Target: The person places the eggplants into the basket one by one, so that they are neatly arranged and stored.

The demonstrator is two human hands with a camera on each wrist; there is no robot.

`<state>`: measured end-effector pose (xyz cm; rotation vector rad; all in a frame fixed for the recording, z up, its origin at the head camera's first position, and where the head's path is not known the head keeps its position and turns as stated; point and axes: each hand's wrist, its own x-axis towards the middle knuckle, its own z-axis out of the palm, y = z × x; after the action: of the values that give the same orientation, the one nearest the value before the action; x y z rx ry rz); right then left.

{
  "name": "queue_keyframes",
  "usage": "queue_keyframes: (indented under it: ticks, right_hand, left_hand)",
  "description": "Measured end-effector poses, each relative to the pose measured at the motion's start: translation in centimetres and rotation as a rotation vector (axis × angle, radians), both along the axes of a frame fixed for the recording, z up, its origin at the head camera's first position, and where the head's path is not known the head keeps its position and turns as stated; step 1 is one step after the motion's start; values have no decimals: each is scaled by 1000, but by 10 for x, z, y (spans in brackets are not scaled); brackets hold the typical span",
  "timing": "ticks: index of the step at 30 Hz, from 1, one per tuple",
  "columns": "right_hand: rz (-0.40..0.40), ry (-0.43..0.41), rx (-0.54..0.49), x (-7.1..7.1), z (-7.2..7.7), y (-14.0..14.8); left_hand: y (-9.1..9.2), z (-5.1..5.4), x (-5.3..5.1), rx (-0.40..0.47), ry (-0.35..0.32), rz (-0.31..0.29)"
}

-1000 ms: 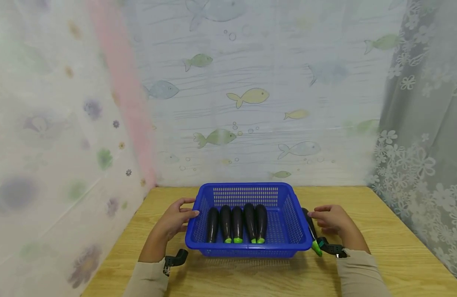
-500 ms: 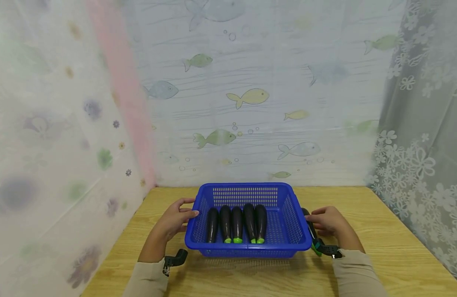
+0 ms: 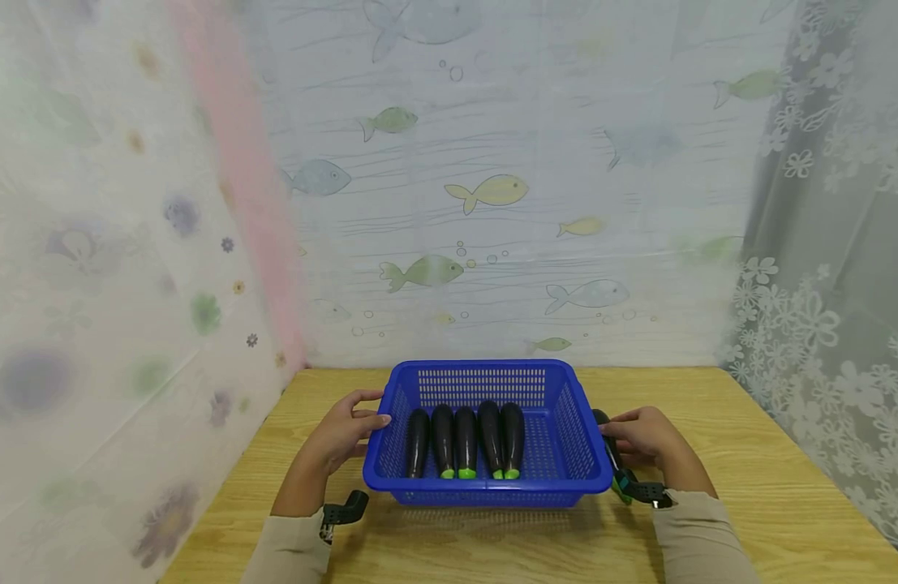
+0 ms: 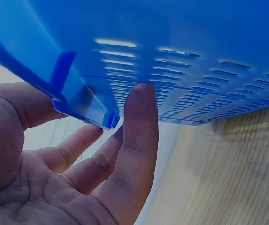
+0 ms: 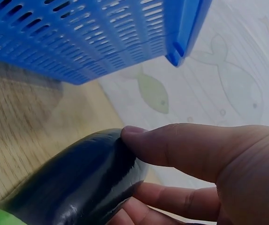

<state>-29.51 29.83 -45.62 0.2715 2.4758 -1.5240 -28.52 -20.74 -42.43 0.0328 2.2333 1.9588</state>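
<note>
A blue plastic basket [image 3: 488,485] with slotted walls stands on the table, holding several dark eggplants [image 3: 466,438] in a row toward its left side. My left hand [image 3: 342,430] grips the basket's left rim, thumb over the edge and fingers beneath it; one finger lies against the slotted wall in the left wrist view. Just outside the right wall lies another eggplant [image 5: 78,173] with a green stem end. The thumb and fingers of my right hand [image 3: 642,430] pinch its rounded far end. In the head view the basket rim and the right hand partly hide this eggplant.
The wood-grain table [image 3: 492,551] extends to both sides and in front of the basket. Behind it hangs a fish-print sheet [image 3: 492,243], with a flowered sheet [image 3: 127,324] at the left and a lacy curtain [image 3: 835,341] at the right.
My right hand has moved slightly left, closer to the basket, and its fingers have come around the eggplant's end. The left hand and basket have stayed put.
</note>
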Motion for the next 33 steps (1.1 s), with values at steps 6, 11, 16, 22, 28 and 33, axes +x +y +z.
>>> queue_keyframes:
  ticks: [6,11,16,22,28,33]
  right_hand:
    - [-9,-4,-54,2,2,6]
    - [-21,-8,-82,4,2,14]
    - [-23,-16,-93,4,1,20]
    - [-36,0,-91,5,5,24]
    - [-23,15,-116,7,14,24]
    - [-11,24,-97,10,23,27]
  left_hand:
    - [0,1,1,0,2,-9]
    - [0,1,1,-2,4,-7]
    - [0,1,1,-7,3,-5]
    - [1,2,-1,4,2,-26]
    - [2,4,1,-13,-4,10]
    - [2,4,3,-23,3,17]
